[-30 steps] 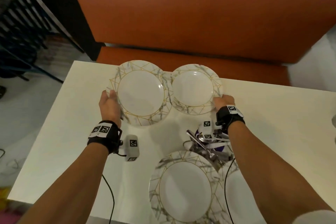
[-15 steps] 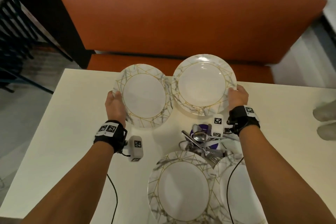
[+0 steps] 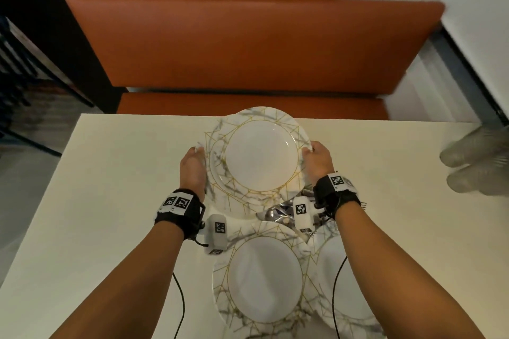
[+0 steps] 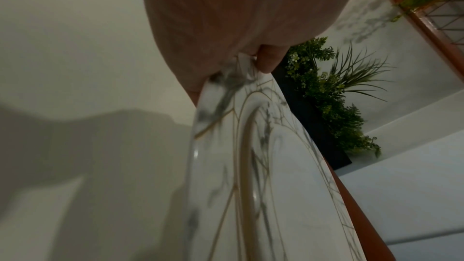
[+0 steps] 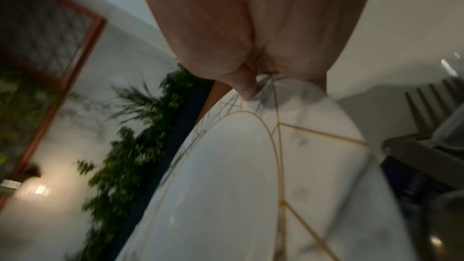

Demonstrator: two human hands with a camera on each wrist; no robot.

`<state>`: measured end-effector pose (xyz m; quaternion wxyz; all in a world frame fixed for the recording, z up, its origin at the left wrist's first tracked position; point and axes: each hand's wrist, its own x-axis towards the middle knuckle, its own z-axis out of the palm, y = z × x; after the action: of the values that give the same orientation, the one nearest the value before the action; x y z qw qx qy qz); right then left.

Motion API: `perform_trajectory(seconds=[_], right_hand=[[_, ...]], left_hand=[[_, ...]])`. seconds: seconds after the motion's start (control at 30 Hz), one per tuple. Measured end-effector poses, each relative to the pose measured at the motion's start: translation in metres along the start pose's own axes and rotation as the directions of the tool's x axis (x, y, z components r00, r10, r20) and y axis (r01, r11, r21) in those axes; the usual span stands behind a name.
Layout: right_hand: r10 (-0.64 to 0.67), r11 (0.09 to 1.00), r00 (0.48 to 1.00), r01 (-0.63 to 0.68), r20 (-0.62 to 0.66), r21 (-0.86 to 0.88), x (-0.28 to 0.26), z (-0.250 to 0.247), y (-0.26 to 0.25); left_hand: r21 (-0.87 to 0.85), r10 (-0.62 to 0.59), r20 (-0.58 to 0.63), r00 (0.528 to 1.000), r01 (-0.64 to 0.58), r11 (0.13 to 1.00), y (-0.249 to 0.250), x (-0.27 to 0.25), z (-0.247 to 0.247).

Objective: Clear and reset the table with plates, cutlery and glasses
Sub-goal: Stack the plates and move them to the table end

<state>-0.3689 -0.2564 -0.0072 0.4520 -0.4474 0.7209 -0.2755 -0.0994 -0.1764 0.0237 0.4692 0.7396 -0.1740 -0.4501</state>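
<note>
While one marbled plate [image 3: 261, 155] overlaps a second plate [image 3: 220, 187] near the tabletop's [image 3: 110, 187] far edge, the right hand [image 3: 316, 159] grips the upper rim and the left hand [image 3: 192, 168] grips the lower one.

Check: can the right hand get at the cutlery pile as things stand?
Probably not yet: the right hand grips the upper plate. The cutlery pile lies just under that wrist, uncovered.

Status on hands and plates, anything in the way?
Left hand grips lower plate rim; right hand grips upper plate, overlapping it. Cutlery pile and two more plates just behind.
</note>
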Motion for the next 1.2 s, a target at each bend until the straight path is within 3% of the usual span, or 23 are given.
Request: perform_trajectory(seconds=[0.23, 0.4, 0.63, 0.77, 0.9, 1.03, 1.2], right_hand=[[-0.017, 0.987, 1.000, 0.021, 0.022, -0.159, -0.020, -0.011, 0.001], [-0.049, 0.991, 0.999, 0.048, -0.008, -0.127, -0.032, -0.017, 0.004], [-0.125, 0.985, 0.992, 0.125, 0.007, -0.122, -0.056, -0.031, 0.007], [-0.250, 0.960, 0.959, 0.264, 0.135, -0.096, -0.075, -0.035, 0.015], [-0.203, 0.954, 0.933, 0.256, 0.296, -0.154, -0.093, -0.038, 0.032], [-0.174, 0.813, 0.916, 0.340, 0.360, -0.473, -0.111, -0.039, 0.068], [-0.050, 0.664, 0.914, 0.332, 0.404, -0.670, -0.131, -0.025, 0.112]], left_hand=[[0.046, -0.012, 0.024, 1.000, 0.011, 0.999, -0.002, -0.014, 0.016], [-0.091, -0.064, 0.054, 0.996, 0.068, 0.994, -0.005, -0.040, 0.025], [-0.220, 0.033, 0.112, 0.993, -0.008, 0.975, -0.023, -0.081, 0.020], [-0.193, 0.107, -0.023, 0.994, -0.109, 0.975, -0.053, -0.105, 0.008], [-0.167, 0.144, -0.203, 0.969, -0.179, 0.970, -0.084, -0.123, -0.017], [-0.165, 0.133, -0.253, 0.958, -0.179, 0.970, -0.109, -0.136, -0.047], [-0.184, 0.167, -0.283, 0.945, -0.224, 0.957, -0.122, -0.149, -0.077]])
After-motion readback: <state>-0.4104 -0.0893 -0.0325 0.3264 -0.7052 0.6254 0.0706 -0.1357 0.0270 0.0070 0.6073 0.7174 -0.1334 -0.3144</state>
